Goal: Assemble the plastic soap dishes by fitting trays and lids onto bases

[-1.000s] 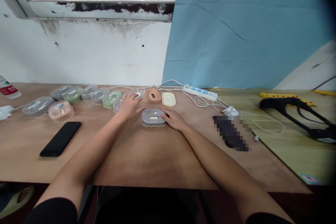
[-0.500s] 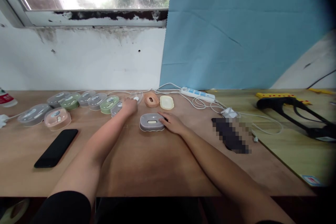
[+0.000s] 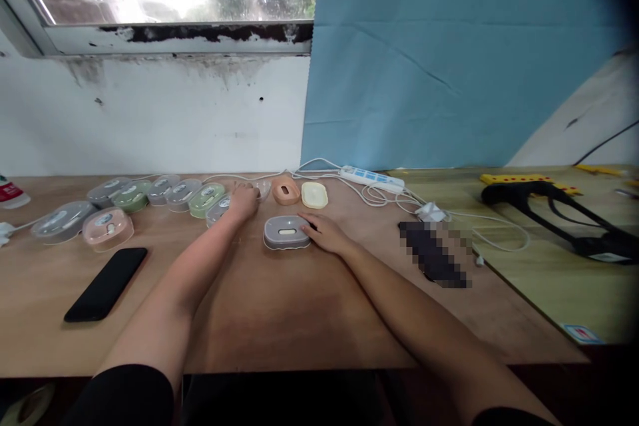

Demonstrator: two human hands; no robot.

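A grey oval box with a slotted top (image 3: pixel 287 233) sits on the table in front of me. My right hand (image 3: pixel 324 233) grips its right end, fingers at the far corner and thumb at the side. My left hand (image 3: pixel 243 201) reaches to the back row, its fingers curled and partly hidden; what they hold, if anything, I cannot make out. A grey box with a clear cover (image 3: pixel 217 210) lies just left of it, and a clear lid (image 3: pixel 262 190) just right. Further right are an orange slotted part (image 3: pixel 286 191) and a cream shallow tray (image 3: pixel 314 196).
Several covered boxes, among them a green one (image 3: pixel 207 201) and a pink one (image 3: pixel 108 229), stand at the left. A black phone (image 3: pixel 106 284) lies before them. A power strip (image 3: pixel 372 179) with white cables runs along the back. A black frame-like object (image 3: pixel 549 213) is at right.
The whole view has shifted slightly to the left. My left hand looks a little lower and further curled; my right hand stays on the grey oval box.
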